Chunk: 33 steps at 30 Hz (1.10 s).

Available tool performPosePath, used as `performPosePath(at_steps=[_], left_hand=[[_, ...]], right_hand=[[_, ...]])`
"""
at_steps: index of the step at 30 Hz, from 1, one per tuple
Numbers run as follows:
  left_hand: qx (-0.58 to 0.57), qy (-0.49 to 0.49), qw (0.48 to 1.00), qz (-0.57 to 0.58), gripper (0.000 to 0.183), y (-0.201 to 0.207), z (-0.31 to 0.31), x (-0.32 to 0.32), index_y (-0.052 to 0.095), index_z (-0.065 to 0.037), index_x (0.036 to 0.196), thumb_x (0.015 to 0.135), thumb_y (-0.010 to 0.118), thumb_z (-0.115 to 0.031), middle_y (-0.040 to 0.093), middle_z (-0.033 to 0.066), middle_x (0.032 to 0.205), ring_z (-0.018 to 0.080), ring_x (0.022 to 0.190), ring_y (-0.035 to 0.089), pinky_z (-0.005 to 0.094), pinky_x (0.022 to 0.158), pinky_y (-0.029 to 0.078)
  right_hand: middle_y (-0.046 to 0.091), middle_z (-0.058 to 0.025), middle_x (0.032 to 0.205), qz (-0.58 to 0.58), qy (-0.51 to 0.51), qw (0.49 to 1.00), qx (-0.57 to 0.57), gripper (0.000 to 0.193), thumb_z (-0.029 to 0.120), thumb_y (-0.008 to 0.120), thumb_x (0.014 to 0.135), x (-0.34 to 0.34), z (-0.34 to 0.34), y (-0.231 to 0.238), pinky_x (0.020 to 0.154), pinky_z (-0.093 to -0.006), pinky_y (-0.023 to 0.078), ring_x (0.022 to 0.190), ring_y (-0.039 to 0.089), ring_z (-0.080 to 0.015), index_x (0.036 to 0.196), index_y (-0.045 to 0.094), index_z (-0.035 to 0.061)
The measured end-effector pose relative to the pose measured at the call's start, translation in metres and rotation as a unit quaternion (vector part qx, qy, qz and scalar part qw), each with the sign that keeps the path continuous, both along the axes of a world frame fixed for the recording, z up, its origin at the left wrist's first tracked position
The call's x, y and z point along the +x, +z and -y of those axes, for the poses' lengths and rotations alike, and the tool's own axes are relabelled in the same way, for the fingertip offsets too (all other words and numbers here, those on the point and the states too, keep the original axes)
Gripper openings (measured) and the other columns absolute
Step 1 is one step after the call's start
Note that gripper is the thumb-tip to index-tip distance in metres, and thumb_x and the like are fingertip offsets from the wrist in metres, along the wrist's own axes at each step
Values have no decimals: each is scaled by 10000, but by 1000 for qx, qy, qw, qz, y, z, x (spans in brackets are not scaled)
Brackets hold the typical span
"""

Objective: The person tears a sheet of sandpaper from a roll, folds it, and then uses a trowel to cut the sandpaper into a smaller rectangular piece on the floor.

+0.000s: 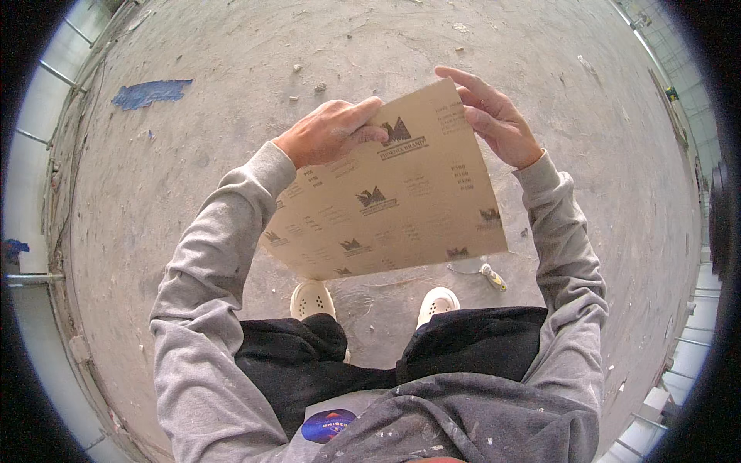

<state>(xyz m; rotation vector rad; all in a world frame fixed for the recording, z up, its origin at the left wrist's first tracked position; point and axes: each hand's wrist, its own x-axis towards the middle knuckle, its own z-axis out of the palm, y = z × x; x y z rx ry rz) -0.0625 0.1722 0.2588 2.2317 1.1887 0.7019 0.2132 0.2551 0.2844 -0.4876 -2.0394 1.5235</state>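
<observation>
A brown sheet of sandpaper [333, 214], its printed backing toward me, hangs tilted in front of my legs. My left hand [333, 133] pinches its upper edge left of the top right corner, thumb on the printed face and fingers at the edge. At the upper right corner, my right hand [500, 122] has its fingers apart. Its index finger stretches above the corner, while the thumb and other fingertips come up to the sheet's right edge. Whether any fingertip goes behind the sheet cannot be seen. The sheet's far face is hidden.
A putty knife [492, 277] with a yellow and grey handle lies on the dusty concrete floor [231, 127], near my cream clog [438, 302]. Blue tape [151, 93] and small crumbs of debris are scattered further off. Pale walls with metal rods stand on both sides.
</observation>
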Motion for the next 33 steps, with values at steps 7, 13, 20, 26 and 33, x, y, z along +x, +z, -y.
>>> performPosePath(at_steps=[7, 13, 20, 26, 33], left_hand=[[-1, -33, 999, 1, 307, 2, 2, 6, 457, -59, 889, 960, 518, -351, 645, 155, 715, 321, 625, 634, 430, 585, 490], [20, -18, 999, -19, 306, 1, 5, 6, 426, -51, 878, 972, 511, -330, 577, 161, 666, 326, 583, 572, 430, 565, 436], [53, 24, 997, -53, 294, -8, 2, 4, 450, -62, 907, 974, 500, -344, 631, 161, 721, 332, 630, 614, 423, 578, 466], [4, 49, 999, 11, 257, -4, -3, -1, 562, -28, 931, 935, 586, -283, 664, 107, 748, 240, 671, 645, 393, 607, 492], [-18, 140, 988, 69, 207, 6, -2, 7, 690, -23, 894, 880, 663, -228, 701, 93, 810, 140, 712, 647, 321, 668, 528]], right_hand=[[637, -145, 1159, 8, 77, 996, -49, 613, 331, 673, 839, 2, 5, 14, 920, -374, 493, 1060, 614, -236, 1338, 505, 15], [669, -137, 1094, 10, 63, 998, -22, 500, 204, 644, 853, 3, 7, 11, 841, -344, 528, 978, 650, -211, 1301, 540, 7], [704, -113, 991, 116, -67, 985, 106, 368, 94, 588, 903, -11, 22, 18, 702, -287, 548, 842, 672, -149, 1267, 583, 42], [724, -88, 921, 94, -196, 956, 197, 251, 58, 586, 893, -13, 9, 6, 700, -270, 548, 789, 673, -119, 1125, 680, 53], [727, -86, 943, 64, -240, 939, 238, 250, 41, 586, 886, 1, 9, 8, 696, -274, 551, 805, 680, -124, 1109, 694, 71]])
